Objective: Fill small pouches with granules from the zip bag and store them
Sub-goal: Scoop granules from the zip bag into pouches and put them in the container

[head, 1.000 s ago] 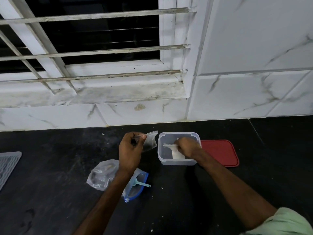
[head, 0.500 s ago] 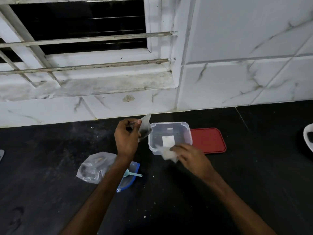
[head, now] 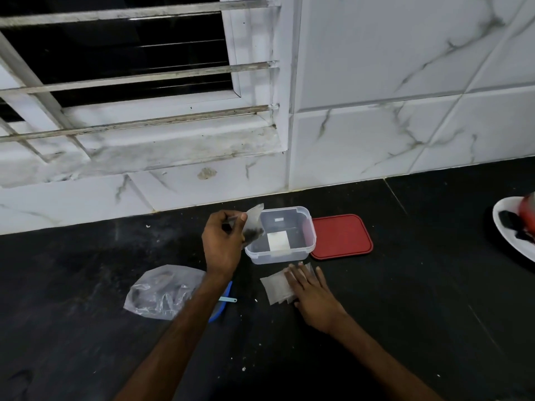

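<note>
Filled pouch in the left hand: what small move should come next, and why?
Probably lower the pouch into the clear container: the left hand pinches it, dark granules inside, right at the open rim, the red lid lies aside, and the right hand rests flat on the empty pouches.

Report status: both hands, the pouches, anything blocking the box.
Left hand pinches filled pouch beside clear box. Right hand flat on empty pouches on counter. White pouch in box; red lid off, nothing blocking.
</note>
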